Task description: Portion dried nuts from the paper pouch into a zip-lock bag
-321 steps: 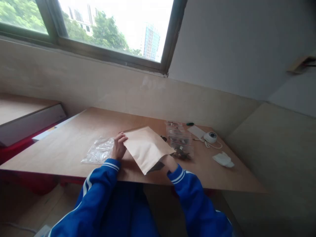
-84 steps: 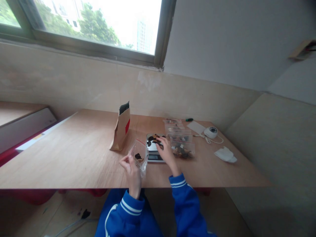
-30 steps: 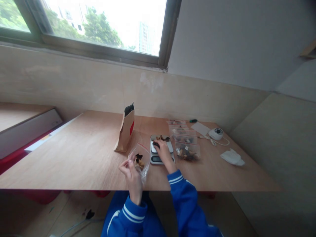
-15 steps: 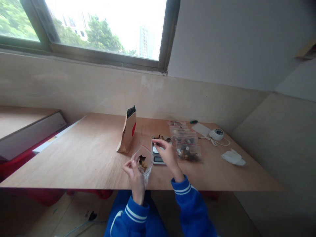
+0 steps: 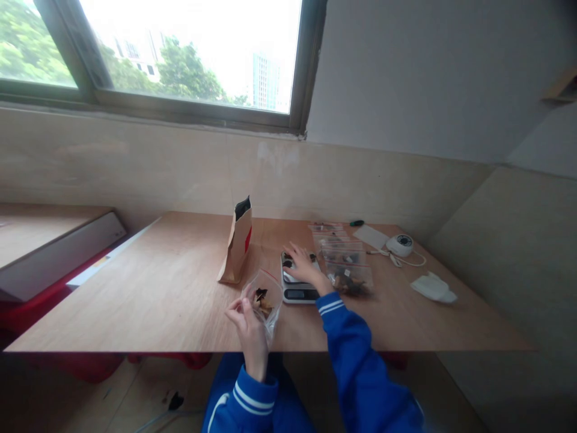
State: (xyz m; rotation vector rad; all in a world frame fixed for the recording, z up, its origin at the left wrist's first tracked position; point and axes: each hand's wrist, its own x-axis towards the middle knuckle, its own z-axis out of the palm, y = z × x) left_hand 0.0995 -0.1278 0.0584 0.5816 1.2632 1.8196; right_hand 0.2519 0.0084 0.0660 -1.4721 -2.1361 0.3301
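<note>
My left hand (image 5: 249, 325) pinches the edge of a clear zip-lock bag (image 5: 274, 291) near the table's front edge. Inside the bag lie dark and tan dried pieces (image 5: 262, 302) that look like dried fungus. Over the small digital kitchen scale (image 5: 292, 296), my right hand (image 5: 304, 266) is open, palm down with its fingers spread. Dark dried pieces (image 5: 312, 257) show on the scale's platform around the fingers; the hand covers part of them. Whether the fingertips touch the pieces is hard to make out.
A kraft paper bag (image 5: 234, 249) stands upright behind the zip-lock bag. Several filled zip-lock bags (image 5: 349, 279) lie in a row right of the scale. Further right are a white round device (image 5: 399, 245) with a cable, a white card (image 5: 369, 236) and a crumpled tissue (image 5: 433, 287).
My right hand has moved from a pinch above the scale's platform to spread fingers lower over it. The left hand still holds the zip-lock bag. The view has shifted slightly.
</note>
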